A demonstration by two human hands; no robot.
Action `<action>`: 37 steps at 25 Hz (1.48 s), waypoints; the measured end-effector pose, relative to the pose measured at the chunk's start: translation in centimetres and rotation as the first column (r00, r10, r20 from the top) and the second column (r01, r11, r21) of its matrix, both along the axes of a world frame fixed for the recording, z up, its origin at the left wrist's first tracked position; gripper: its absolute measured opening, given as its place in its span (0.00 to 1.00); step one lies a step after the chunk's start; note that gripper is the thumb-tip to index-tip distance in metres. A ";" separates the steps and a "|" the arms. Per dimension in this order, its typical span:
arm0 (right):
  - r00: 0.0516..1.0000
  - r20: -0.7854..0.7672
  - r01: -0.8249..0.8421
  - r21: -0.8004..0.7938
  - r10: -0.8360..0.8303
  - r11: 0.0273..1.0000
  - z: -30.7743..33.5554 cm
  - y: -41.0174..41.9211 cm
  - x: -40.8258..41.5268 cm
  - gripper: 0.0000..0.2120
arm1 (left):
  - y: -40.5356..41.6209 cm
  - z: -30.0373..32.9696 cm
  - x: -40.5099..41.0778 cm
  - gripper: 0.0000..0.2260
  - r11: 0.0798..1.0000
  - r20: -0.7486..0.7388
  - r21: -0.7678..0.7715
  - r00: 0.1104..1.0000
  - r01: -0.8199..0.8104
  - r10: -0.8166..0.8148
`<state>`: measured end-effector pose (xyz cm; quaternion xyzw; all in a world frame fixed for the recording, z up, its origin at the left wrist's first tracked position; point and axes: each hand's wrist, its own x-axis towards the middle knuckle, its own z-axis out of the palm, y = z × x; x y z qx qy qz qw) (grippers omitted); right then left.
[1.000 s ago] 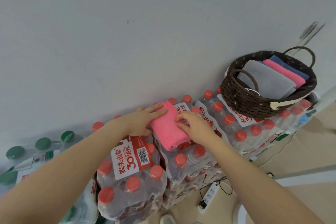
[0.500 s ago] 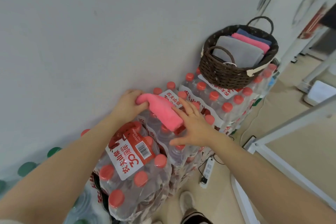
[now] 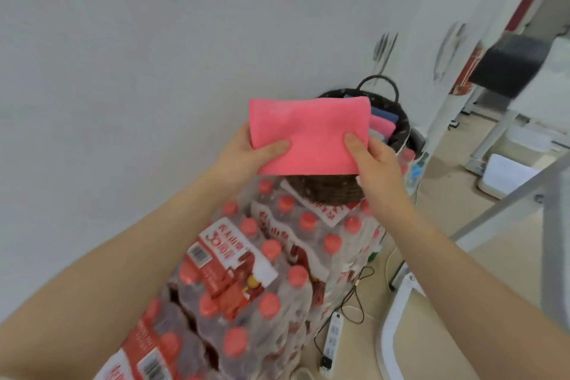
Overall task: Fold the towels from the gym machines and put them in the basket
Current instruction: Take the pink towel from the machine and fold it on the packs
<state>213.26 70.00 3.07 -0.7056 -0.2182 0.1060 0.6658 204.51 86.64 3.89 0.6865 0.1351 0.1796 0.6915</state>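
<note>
A folded pink towel (image 3: 311, 133) is held flat in the air, just above the near side of the dark woven basket (image 3: 327, 191). My left hand (image 3: 246, 154) grips its left edge, thumb on top. My right hand (image 3: 373, 160) grips its right edge the same way. The towel hides most of the basket's inside; at its right edge, folded towels (image 3: 382, 123) in pink, blue and grey show in the basket. The basket stands on shrink-wrapped packs of water bottles (image 3: 277, 244).
More red-capped bottle packs (image 3: 222, 302) run along the white wall toward me. On the floor lie a white power strip (image 3: 331, 336) with black cables. White machine frame bars (image 3: 505, 203) cross at the right, and a black pad (image 3: 509, 65) sits further back.
Both hands have lifted the pink towel off the bottle packs and carried it right, over the basket. The view has swung toward the basket.
</note>
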 end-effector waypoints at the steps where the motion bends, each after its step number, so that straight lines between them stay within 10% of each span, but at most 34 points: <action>1: 0.999 -0.025 -0.030 0.008 0.030 1.000 0.7 -0.9 2.2 0.02 | 0.2 0.9 2.4 0.17 0.998 0.016 0.059 1.000 0.006 -0.007; 7: 0.980 -0.012 -0.197 -0.149 0.197 0.969 1.4 -2.7 12.1 0.40 | 2.2 2.9 12.8 0.22 0.912 -0.232 0.307 0.951 0.271 -0.204; 11: 0.841 0.244 -0.213 -0.670 0.482 0.711 0.0 -1.5 14.0 0.35 | 3.5 0.7 15.6 0.37 0.627 -0.401 0.698 0.914 0.347 -0.059; 15: 0.749 0.307 -0.048 -0.859 0.587 0.510 -0.9 -0.5 14.0 0.30 | 4.0 -0.7 16.8 0.25 0.340 -0.576 0.738 0.807 0.583 -0.134; 19: 0.202 0.647 0.404 -0.739 0.735 0.539 -1.6 1.2 13.9 0.22 | 3.3 -1.6 18.2 0.24 0.068 -0.627 0.778 0.779 0.624 0.019; 21: -0.065 0.493 0.243 -0.835 0.867 0.493 -1.6 1.9 14.5 0.16 | 3.3 -2.2 18.2 0.27 -0.130 -0.554 0.814 0.824 0.566 0.119; 23: -0.064 0.291 0.133 -0.945 0.955 0.297 -1.5 2.4 15.2 0.16 | 3.5 -2.5 18.2 0.29 -0.243 -0.512 0.805 0.841 0.541 0.177; 29: -0.271 0.006 0.316 -0.944 0.962 0.094 -2.3 4.7 15.6 0.16 | 4.0 -2.6 18.2 0.33 -0.175 -0.468 0.856 0.874 0.486 0.133; 32: -0.124 0.001 0.042 -0.999 0.992 0.006 -1.6 4.9 16.1 0.17 | 4.0 -2.5 18.3 0.39 -0.228 -0.473 0.835 0.865 0.501 0.171; 34: 0.177 0.182 -0.313 -0.921 0.967 0.230 -0.8 3.6 16.9 0.14 | 4.1 -2.3 18.3 0.42 -0.196 -0.529 0.816 0.839 0.544 0.124; 37: 0.497 0.395 -0.140 -0.842 0.772 0.521 -0.6 1.2 17.2 0.16 | 4.3 -2.0 18.5 0.44 -0.001 -0.575 0.818 0.818 0.575 0.000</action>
